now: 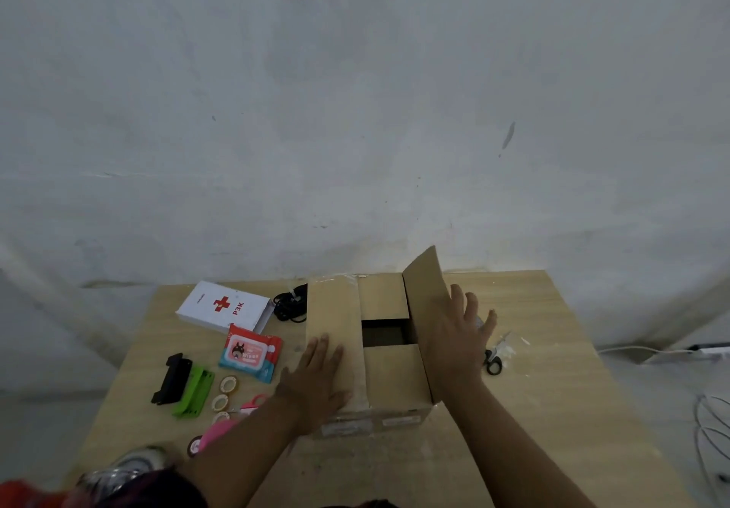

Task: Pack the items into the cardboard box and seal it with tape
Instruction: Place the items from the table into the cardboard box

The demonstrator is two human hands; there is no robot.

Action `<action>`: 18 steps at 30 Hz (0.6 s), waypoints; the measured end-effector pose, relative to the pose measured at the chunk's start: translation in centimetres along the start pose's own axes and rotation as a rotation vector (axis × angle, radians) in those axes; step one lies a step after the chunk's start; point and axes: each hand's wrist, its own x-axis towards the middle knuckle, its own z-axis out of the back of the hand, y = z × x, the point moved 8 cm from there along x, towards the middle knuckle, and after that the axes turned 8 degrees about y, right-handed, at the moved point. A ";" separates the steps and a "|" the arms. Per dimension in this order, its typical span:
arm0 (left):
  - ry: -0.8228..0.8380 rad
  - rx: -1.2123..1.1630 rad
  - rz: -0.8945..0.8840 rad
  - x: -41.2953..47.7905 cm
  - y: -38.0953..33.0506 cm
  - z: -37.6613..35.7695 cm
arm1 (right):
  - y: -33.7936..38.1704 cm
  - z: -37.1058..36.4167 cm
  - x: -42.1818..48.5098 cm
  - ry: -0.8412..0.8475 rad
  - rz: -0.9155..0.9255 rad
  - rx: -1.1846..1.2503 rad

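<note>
Cardboard box (395, 373) is sitting mid-surface (553, 389), left hand (316, 381) lying flat on its lowered left flap, grip spread and pinching nothing, while right hand (454, 338) is pressing open-palmed against the outside of the raised right flap, fingers splayed. Dark gap between the flaps is giving away no contents. Scissors (493, 363) are showing half-hidden behind the right hand, a pink item (217, 430) is disappearing under the left forearm, and first-aid kit (223, 306) and wipes pack (249, 351) are lying outside the box.
</note>
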 end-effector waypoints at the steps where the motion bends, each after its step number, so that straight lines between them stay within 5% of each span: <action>1: 0.002 -0.006 0.020 0.0 -0.2 0.1 | -0.2 -1.3 -0.4 0.061 0.000 -0.045; 5: -0.054 -0.112 0.063 -0.2 -1.8 0.7 | -1.2 -6.2 -1.9 0.233 -0.028 -0.093; 13: -0.145 -0.059 0.022 -0.3 -4.7 3.5 | -2.5 -11.1 -3.3 0.445 -0.035 0.232; 18: -0.473 -0.265 0.126 -2.0 -1.3 8.8 | -1.9 -10.9 -3.3 0.386 0.022 0.213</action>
